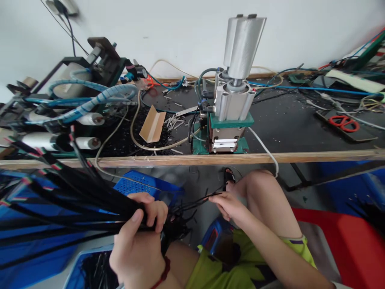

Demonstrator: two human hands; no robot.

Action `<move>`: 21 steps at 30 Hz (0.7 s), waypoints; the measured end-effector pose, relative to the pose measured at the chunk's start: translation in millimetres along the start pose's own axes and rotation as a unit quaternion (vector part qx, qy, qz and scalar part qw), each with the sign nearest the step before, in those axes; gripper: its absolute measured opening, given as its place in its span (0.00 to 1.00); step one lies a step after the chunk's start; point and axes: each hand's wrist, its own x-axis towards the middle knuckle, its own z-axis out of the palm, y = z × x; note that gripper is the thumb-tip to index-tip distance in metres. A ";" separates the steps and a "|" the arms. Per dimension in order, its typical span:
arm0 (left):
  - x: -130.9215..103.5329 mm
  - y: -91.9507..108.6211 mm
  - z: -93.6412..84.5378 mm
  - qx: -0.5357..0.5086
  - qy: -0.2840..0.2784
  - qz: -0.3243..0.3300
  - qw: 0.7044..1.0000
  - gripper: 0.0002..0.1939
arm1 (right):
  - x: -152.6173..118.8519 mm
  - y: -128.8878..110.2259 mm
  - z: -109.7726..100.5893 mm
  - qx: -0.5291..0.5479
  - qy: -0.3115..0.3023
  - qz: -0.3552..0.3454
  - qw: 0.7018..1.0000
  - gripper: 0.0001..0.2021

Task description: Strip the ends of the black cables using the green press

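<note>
Cables (111,200) fan out from the left hand (140,245), clenched round them near the bench (168,160) edge, while the right hand (231,205) pinches thin dark strands (197,201) beside the knee (263,184).

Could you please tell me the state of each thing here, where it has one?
Left hand: closed around the cable bundle
Cable bundle: held, far ends stripped, coloured wires showing
Right hand: pinching thin cables
Card: creased, lying on the bench
Press: upright; on or off, cannot tell
Scissors: lying down, not held
Bin: open, cables inside
</note>
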 end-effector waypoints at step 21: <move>-3.6 -3.2 6.0 -0.012 0.026 0.032 0.999 0.09 | -19.9 -22.3 51.2 0.176 0.126 -0.239 0.947 0.25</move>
